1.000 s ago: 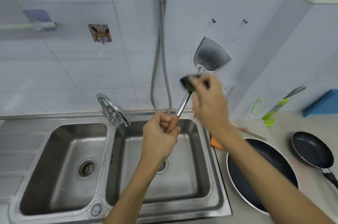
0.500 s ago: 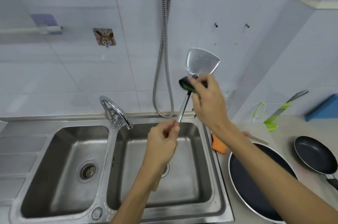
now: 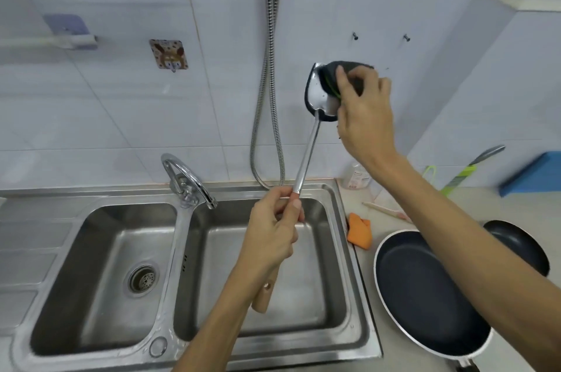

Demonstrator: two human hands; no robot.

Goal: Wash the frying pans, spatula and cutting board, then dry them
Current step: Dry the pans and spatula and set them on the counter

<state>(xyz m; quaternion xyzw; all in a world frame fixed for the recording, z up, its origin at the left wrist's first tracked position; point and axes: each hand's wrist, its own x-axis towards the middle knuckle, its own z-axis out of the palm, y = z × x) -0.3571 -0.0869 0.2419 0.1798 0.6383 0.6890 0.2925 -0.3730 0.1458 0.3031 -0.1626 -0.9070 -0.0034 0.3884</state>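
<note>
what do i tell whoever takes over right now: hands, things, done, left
The left hand grips the spatula by its handle over the right sink basin.
The right hand holds a dark sponge against the spatula's blade.
On the counter: large frying pan, small frying pan, blue board behind.
Done: nothing visibly finished.
Left: spatula, pans, board, drying.

The person shows only as two bare arms. The left hand (image 3: 273, 235) and right hand (image 3: 364, 110) are bare, with a short, plain thumbnail (image 3: 296, 204) on the left. The left forearm (image 3: 218, 320) and right forearm (image 3: 455, 235) are bare to the frame's edge.
</note>
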